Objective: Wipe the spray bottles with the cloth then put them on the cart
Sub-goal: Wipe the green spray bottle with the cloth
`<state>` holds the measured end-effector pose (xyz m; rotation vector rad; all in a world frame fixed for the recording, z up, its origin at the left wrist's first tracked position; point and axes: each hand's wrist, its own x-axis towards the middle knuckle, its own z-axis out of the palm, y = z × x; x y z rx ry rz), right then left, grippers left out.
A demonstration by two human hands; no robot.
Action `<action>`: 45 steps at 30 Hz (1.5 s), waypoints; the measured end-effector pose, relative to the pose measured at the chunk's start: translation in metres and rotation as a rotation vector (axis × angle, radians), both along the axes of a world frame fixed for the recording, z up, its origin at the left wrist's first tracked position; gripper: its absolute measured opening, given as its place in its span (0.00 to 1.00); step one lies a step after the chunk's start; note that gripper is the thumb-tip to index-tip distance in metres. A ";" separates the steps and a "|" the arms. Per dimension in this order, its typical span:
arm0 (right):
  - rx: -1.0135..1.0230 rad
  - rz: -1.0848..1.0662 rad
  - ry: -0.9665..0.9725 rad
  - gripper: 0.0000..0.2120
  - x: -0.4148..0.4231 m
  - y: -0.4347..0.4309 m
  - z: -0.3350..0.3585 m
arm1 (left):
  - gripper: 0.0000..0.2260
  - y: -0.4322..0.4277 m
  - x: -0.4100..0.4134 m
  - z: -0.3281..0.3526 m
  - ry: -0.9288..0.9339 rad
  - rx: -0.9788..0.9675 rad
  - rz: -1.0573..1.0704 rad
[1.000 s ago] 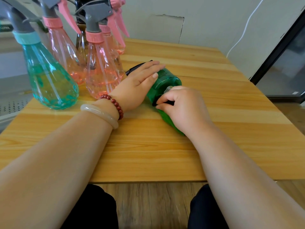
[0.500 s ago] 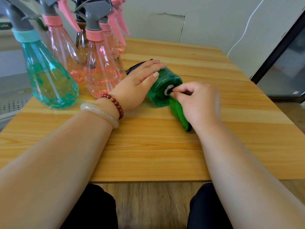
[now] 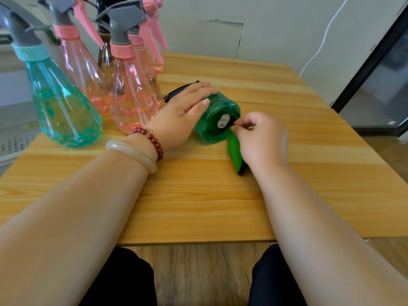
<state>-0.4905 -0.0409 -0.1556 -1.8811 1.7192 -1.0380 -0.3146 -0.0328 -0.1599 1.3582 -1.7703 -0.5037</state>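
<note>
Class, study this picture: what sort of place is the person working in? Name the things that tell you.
Probably a plain indoor room, a home or workroom; I cannot tell which. Clues: a wooden table, a grey wall with a white cable, and a dark-framed glass door.

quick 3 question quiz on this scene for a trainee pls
1. Which hand grips the green cloth beside the green translucent plastic spray bottle? A left, B right
2. True or false: that bottle stands upright.
3. Fill in: the round pale sticker is on the bottle's ____.
Key: 1 B, the right hand; 2 false, it lies sideways on the wooden table under the left hand; 3 base.
</note>
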 end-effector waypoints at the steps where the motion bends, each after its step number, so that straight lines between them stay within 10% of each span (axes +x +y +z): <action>1: 0.008 0.032 0.049 0.03 0.001 0.001 -0.001 | 0.16 0.000 0.000 0.000 -0.003 0.004 0.003; 35: -0.081 0.208 0.329 0.02 0.004 0.007 0.001 | 0.17 0.002 0.000 0.000 -0.012 -0.002 0.005; 45: -0.314 -0.034 -0.316 0.05 0.005 -0.002 -0.004 | 0.17 0.002 -0.001 0.001 0.013 0.011 0.004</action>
